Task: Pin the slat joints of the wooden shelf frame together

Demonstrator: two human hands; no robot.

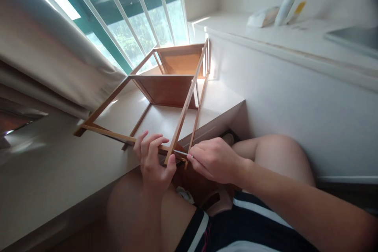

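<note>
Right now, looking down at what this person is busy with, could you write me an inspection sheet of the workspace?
Surface: pale ledge below the window, bearing the frame.
Job's things: wooden shelf frame lying on its side; thin metal tool, its tip at the frame's near corner joint.
Clutter: two tubes and a white pouch on the white counter, apart from the frame.
Hands: left hand grips the frame's near bar; right hand pinches the tool.
Cables: nothing seen.
Surroundings: barred window; curtain at the left; the person's bare knees below the hands.
</note>
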